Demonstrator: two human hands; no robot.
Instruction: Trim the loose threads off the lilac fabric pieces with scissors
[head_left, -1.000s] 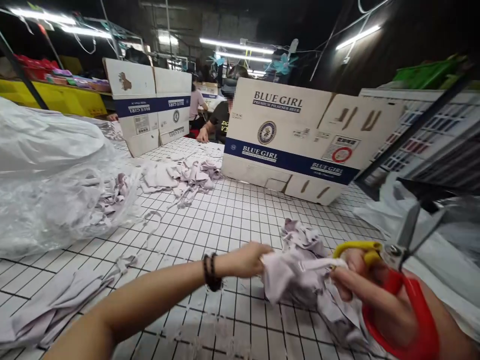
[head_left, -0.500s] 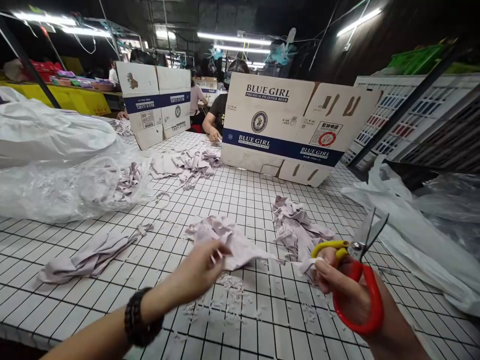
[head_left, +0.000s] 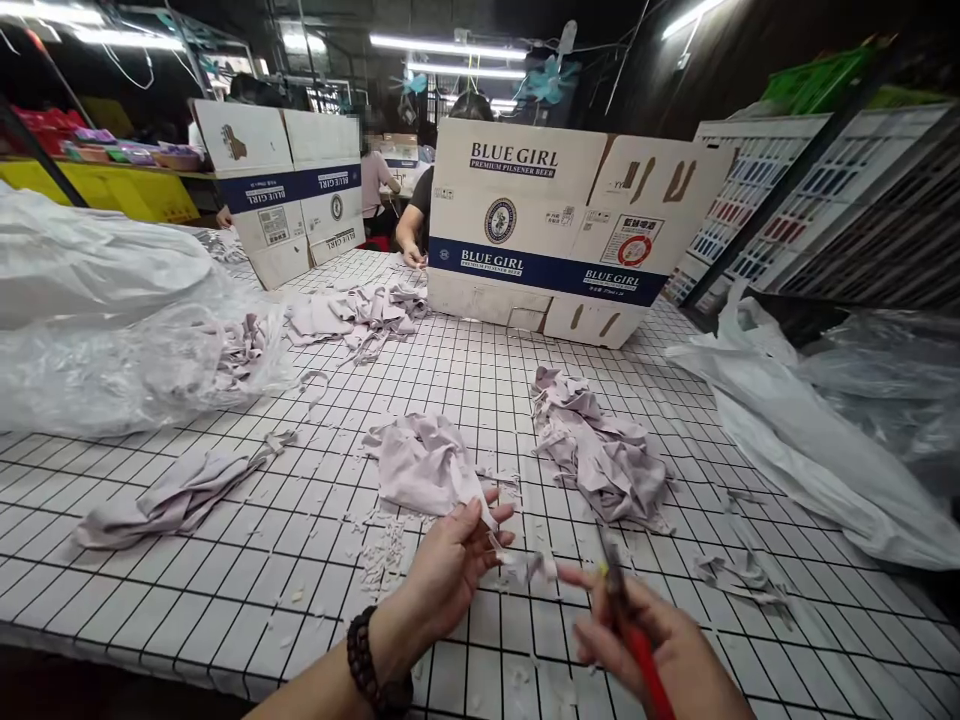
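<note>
My left hand [head_left: 459, 560], with a dark beaded bracelet, pinches the lower corner of a pale mauve cloth piece [head_left: 416, 465] lying on the grid-patterned table. A thin strip [head_left: 525, 566] runs from it toward my right hand [head_left: 637, 630]. That hand is wrapped round red-handled scissors [head_left: 646, 665], blurred, their blades pointing up and away. Whether its fingertip touches the strip is unclear. A crumpled mauve cloth pile [head_left: 600, 450] lies beyond my right hand, and another folded cloth [head_left: 176, 500] lies at the left.
Small scraps [head_left: 382, 550] are scattered by my left hand. Clear and white plastic bags [head_left: 112, 360] fill the left; a white bag [head_left: 795, 440] lies right. Cardboard panels [head_left: 540, 230] stand at the back, with a person's arm [head_left: 409, 235] beside them. More cloth [head_left: 360, 315] lies behind.
My left hand has moved right and turned, now gripping the cloth's corner. My right hand has moved left and down, with the scissors turned upright. The view has shifted slightly.
</note>
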